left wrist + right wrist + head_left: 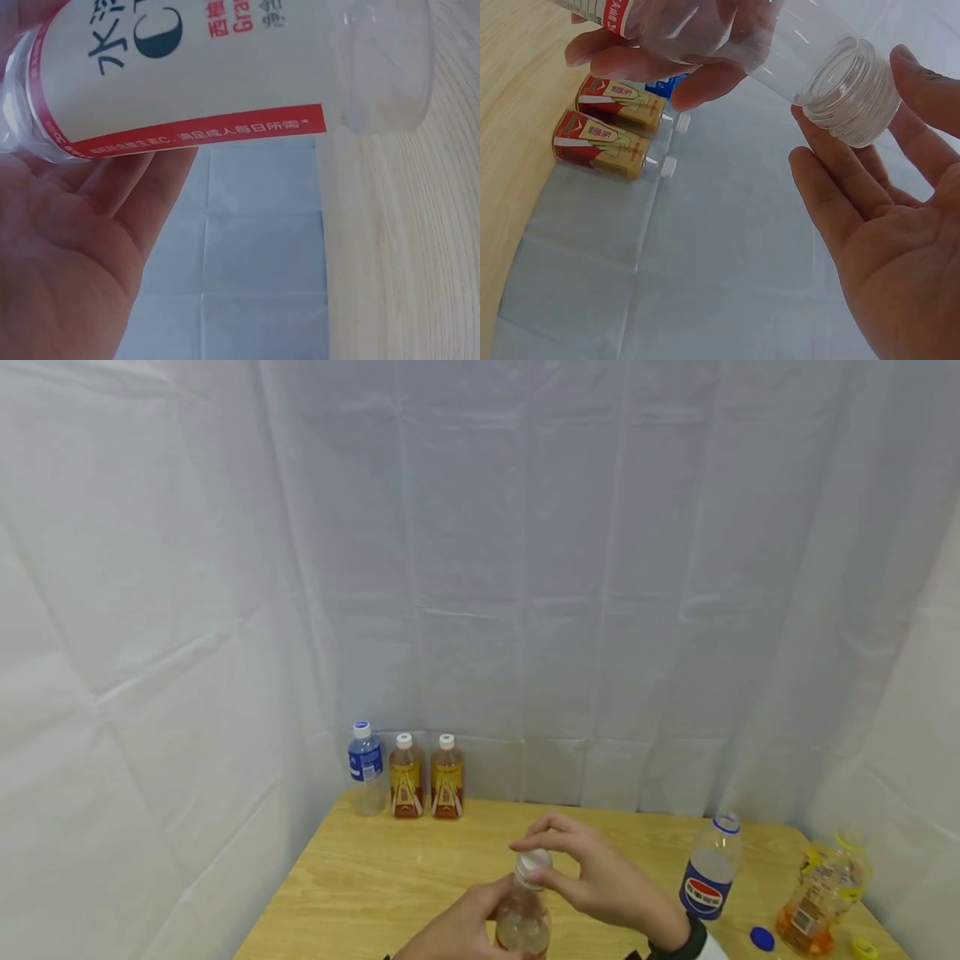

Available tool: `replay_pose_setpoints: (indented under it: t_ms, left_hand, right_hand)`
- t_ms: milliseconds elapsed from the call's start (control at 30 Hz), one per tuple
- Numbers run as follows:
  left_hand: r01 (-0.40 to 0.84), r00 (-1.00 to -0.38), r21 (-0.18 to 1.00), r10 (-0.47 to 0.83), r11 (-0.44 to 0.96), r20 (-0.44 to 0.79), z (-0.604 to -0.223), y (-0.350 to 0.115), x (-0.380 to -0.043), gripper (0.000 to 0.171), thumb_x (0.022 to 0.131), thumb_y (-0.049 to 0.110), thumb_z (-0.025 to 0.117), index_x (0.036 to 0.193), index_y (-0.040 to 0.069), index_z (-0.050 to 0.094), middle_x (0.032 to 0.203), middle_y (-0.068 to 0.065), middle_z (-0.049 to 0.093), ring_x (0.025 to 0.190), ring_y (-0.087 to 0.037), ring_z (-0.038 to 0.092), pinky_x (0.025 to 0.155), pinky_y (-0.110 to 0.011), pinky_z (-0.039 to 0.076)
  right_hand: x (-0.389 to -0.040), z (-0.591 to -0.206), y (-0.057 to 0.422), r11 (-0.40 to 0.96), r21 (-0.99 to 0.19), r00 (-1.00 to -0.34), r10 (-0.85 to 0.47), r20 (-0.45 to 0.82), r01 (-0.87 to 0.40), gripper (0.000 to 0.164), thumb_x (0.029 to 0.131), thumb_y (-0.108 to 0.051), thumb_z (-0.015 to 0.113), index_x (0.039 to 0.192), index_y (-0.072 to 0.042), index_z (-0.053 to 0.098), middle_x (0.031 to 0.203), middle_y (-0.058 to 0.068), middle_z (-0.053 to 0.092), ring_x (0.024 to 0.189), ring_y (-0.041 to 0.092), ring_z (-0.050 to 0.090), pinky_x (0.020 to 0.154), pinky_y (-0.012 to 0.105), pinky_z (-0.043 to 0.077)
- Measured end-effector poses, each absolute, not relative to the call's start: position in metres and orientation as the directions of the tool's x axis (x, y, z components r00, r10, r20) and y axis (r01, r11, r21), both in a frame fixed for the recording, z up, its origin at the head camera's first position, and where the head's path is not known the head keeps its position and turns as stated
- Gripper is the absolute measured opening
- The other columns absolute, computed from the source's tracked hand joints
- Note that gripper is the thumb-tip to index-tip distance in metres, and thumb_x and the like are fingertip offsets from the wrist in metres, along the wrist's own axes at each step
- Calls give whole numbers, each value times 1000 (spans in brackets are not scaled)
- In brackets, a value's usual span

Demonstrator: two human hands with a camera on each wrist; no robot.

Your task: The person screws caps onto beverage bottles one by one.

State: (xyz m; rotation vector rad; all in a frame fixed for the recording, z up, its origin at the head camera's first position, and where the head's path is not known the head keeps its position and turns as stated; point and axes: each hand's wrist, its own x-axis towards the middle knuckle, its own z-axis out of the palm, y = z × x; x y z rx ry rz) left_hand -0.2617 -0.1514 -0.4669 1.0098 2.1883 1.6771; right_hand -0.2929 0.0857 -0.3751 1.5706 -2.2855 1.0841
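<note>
My left hand [468, 922] grips a clear plastic bottle [517, 927] around its upper body, near the front of the table. Its white label with a red band [202, 75] fills the top of the left wrist view, and the bottle's base shows close over the wood. My right hand [592, 868] reaches over the top, thumb and fingers around the pale ribbed bottle cap [534, 864]. In the right wrist view the clear ribbed cap [866, 112] sits between that thumb and the fingertips, while the left fingers [705, 86] wrap the bottle below the neck.
Two amber drink bottles [407, 781] and a blue-labelled bottle [366, 768], all capped, stand at the table's back left. On the right are an uncapped Pepsi bottle [708, 872] and an uncapped yellow-patterned bottle [817, 897]. A blue cap [762, 938] and a yellow cap [864, 948] lie near them.
</note>
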Motion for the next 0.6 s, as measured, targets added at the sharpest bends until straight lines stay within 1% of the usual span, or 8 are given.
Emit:
replay_pose_setpoints:
  t_ms: [67, 167, 300, 367, 467, 600]
  left_hand:
    - [402, -736, 908, 631, 116, 245, -467, -151, -263, 59, 95, 20, 76, 149, 24, 52, 123, 6, 71, 111, -10, 69, 97, -26, 53]
    - [405, -735, 906, 633, 123, 243, -468, -150, -265, 53, 96, 19, 75, 145, 23, 56, 120, 6, 71, 108, -9, 69, 95, -26, 54]
    - [420, -749, 894, 617, 159, 242, -467, -149, -265, 45, 96, 21, 75, 138, 21, 59, 114, 7, 71, 102, -6, 69, 89, -25, 55]
    - [424, -761, 887, 603, 185, 238, -466, -147, -264, 40, 97, 23, 76, 134, 19, 62, 111, 8, 71, 98, -5, 69, 86, -25, 56]
    - [423, -770, 881, 597, 211, 227, -466, -146, -263, 34, 97, 27, 76, 128, 17, 64, 107, 10, 72, 94, -4, 69, 84, -25, 56]
    - [384, -752, 909, 626, 163, 205, -465, -147, -263, 34, 97, 25, 74, 127, 11, 65, 108, 9, 73, 97, -7, 71, 88, -26, 56]
  right_hand:
    - [-293, -375, 85, 229, -459, -459, -744, 486, -858, 28, 106, -27, 63, 131, -19, 73, 120, -7, 64, 107, 9, 63, 89, 33, 57]
    - [-293, -375, 85, 257, -454, -470, -755, 456, -853, 31, 108, -29, 60, 134, -18, 72, 120, -8, 65, 106, 8, 63, 87, 32, 56]
    - [-293, -377, 83, 263, -462, -475, -763, 437, -847, 32, 108, -24, 59, 137, -17, 69, 120, -6, 64, 103, 6, 63, 84, 29, 55]
    - [-294, -379, 81, 257, -452, -463, -771, 437, -854, 32, 108, -19, 58, 139, -16, 68, 121, -3, 63, 101, 6, 62, 82, 27, 55]
    - [-294, -382, 79, 223, -440, -429, -783, 451, -870, 34, 108, -8, 56, 141, -12, 66, 121, 3, 62, 103, 8, 62, 84, 26, 56]
    - [-296, -386, 79, 119, -455, -366, -782, 504, -882, 39, 106, 5, 52, 141, -8, 66, 121, 9, 62, 107, 14, 64, 88, 29, 58]
